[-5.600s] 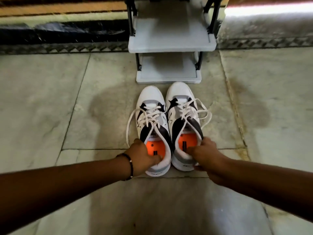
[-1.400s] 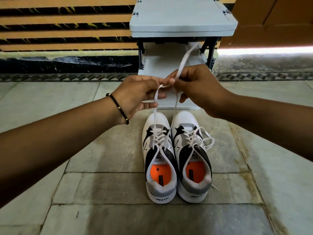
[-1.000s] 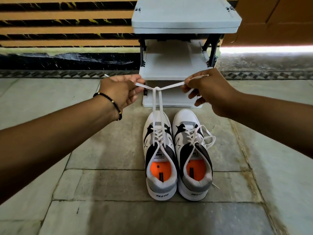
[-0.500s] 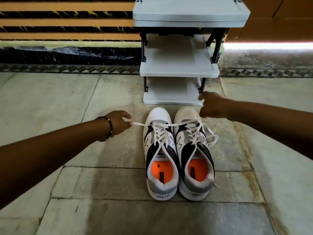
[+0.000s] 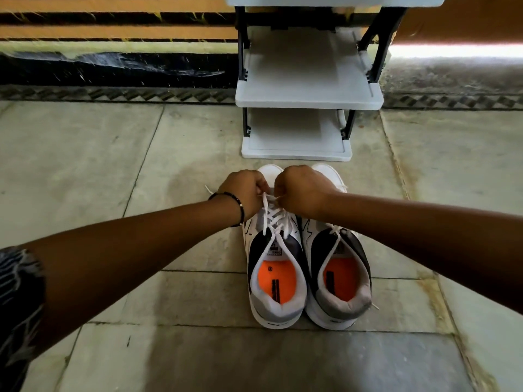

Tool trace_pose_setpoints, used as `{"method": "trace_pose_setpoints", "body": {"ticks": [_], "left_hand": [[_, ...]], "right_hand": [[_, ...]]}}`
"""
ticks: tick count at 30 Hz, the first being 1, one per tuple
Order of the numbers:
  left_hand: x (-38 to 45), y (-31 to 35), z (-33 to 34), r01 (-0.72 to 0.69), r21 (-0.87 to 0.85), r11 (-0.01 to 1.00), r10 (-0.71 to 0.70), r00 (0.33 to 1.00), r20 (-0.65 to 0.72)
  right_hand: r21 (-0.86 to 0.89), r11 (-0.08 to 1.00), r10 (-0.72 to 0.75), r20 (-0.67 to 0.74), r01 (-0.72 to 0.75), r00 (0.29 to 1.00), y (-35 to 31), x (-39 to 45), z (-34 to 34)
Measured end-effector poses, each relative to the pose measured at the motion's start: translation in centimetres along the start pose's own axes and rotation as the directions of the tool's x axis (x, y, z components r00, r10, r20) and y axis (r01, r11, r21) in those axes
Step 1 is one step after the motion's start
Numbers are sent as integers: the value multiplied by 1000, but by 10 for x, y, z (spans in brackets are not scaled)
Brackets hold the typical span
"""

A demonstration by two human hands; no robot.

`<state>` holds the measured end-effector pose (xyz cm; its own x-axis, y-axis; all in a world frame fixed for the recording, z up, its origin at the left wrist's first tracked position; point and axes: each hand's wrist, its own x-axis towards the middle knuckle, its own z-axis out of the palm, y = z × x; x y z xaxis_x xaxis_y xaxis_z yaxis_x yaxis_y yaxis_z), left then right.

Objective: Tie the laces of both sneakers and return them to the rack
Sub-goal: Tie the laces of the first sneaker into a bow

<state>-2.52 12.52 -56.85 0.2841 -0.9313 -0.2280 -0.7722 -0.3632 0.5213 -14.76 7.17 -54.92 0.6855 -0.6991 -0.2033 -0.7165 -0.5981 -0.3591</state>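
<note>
Head view: left hand [image 5: 245, 193] and right hand [image 5: 302, 192] each pinch laces [image 5: 270, 213] over left sneaker [image 5: 276, 267]. Right sneaker [image 5: 339, 267] just beside it, below rack [image 5: 308, 100]. Heel and insole print unreadable; toes hidden.

stone floor [image 5: 85, 154], 2 sneakers [image 5: 278, 278] side by side, rack [image 5: 308, 100]

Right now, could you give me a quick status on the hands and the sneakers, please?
Left hand and right hand pinching left sneaker's laces. Right sneaker untouched. Rack shelves free.
</note>
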Motion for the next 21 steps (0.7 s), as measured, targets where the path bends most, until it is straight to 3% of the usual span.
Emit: {"method": "trace_pose_setpoints", "body": {"ticks": [11, 18, 21], "left_hand": [[-32, 1, -35, -277, 62, 959, 280, 959, -45], [-60, -20, -55, -252, 82, 964, 259, 961, -100], [-64, -35, -57, -227, 141, 964, 237, 970, -60]], "right_hand": [[213, 973, -75, -76, 90, 994, 8, -24, -38], [44, 990, -133, 0, 133, 991, 31, -61, -52], [-99, 987, -124, 57, 129, 991, 45, -72, -50]]}}
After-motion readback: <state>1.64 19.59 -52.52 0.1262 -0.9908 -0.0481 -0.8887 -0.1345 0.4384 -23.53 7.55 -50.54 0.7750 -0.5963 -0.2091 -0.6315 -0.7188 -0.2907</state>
